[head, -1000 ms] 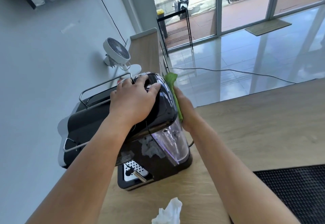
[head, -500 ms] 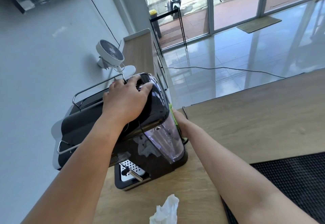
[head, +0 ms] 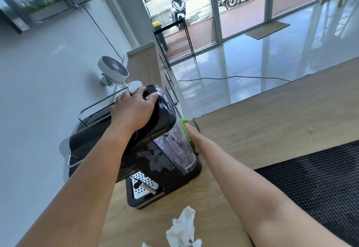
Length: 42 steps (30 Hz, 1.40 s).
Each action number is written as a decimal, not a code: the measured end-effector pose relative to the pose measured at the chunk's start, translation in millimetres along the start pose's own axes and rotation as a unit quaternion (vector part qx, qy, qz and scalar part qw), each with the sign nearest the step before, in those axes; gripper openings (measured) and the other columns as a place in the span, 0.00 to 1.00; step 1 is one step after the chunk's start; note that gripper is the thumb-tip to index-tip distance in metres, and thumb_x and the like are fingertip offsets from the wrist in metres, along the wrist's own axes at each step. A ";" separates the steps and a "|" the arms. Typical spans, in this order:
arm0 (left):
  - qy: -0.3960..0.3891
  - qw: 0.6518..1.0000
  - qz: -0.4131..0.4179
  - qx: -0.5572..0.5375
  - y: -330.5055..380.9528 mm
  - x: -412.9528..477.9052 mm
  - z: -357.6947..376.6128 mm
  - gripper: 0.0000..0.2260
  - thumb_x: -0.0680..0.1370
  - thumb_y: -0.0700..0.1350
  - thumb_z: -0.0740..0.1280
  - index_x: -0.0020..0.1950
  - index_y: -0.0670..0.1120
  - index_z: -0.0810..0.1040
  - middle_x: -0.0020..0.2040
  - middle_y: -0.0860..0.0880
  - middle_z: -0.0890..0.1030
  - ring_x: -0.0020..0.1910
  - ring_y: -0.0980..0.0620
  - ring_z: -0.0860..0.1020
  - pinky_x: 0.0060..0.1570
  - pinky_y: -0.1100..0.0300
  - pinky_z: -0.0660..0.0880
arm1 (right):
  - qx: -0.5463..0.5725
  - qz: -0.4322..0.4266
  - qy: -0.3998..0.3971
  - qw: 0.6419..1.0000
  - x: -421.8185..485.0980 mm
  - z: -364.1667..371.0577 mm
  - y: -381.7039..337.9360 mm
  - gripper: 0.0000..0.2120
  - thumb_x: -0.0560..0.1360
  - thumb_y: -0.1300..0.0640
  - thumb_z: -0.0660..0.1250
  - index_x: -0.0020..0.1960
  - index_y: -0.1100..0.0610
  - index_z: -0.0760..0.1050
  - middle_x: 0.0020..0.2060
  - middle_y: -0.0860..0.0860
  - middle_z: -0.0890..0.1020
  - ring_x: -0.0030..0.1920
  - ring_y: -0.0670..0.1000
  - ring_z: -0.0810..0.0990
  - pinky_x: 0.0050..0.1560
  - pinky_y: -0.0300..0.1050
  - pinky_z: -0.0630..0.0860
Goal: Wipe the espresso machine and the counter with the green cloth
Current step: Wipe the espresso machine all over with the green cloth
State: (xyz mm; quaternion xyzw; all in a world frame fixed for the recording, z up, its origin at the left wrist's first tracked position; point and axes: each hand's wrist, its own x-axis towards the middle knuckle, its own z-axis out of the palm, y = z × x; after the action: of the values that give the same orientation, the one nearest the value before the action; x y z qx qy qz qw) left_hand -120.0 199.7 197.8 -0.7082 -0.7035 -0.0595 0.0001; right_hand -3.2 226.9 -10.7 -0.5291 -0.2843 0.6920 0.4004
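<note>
A black espresso machine point(head: 163, 114) with a clear water tank point(head: 174, 149) stands on the wooden counter point(head: 272, 118). My left hand point(head: 134, 109) lies flat on the machine's top, fingers spread, holding it steady. My right hand point(head: 194, 136) presses the green cloth point(head: 185, 130) against the right side of the tank, low down; only a thin strip of cloth shows past my fingers.
A crumpled white tissue point(head: 183, 227) lies on the counter in front of the machine. A black mesh mat point(head: 320, 184) covers the counter's near right. A white fan point(head: 113, 70) stands behind the machine. A black cord point(head: 196, 124) runs by my right hand.
My right hand with the green cloth has slid down the machine's right side, from the top corner to the water tank. My left hand has stayed on the top.
</note>
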 end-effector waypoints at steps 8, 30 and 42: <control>-0.008 1.000 -0.007 -0.001 -3.4 -0.6 -2.9 0.27 0.78 0.66 0.50 0.75 0.58 0.62 0.75 0.41 0.62 0.74 0.41 0.58 0.69 0.42 0.54 | 0.114 -0.094 0.163 0.975 -75.6 39.0 54.2 0.27 0.76 0.39 0.47 0.63 0.49 0.75 0.66 0.56 0.77 0.62 0.55 0.75 0.68 0.60 0.68; -0.015 1.000 -0.003 0.002 -1.4 -0.7 -1.1 0.26 0.78 0.66 0.50 0.74 0.59 0.63 0.75 0.40 0.62 0.74 0.41 0.58 0.70 0.42 0.53 | 0.087 -0.185 0.341 0.918 -95.1 78.5 104.6 0.33 0.78 0.41 0.46 0.76 0.58 0.60 0.73 0.56 0.67 0.73 0.56 0.64 0.75 0.53 0.58; -0.016 1.000 0.001 -0.004 -3.2 -3.5 -3.0 0.26 0.78 0.66 0.50 0.74 0.58 0.63 0.75 0.40 0.61 0.74 0.41 0.56 0.70 0.42 0.52 | 0.068 -0.188 0.303 0.932 -119.1 95.6 106.2 0.32 0.80 0.42 0.48 0.80 0.56 0.49 0.79 0.54 0.54 0.78 0.51 0.53 0.78 0.48 0.50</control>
State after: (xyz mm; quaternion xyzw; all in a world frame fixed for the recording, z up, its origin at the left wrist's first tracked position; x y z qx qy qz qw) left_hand -123.5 196.0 200.2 -0.7101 -0.7021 -0.0508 -0.0140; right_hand -107.7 72.9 -10.8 -0.6222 -0.1958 0.4283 0.6253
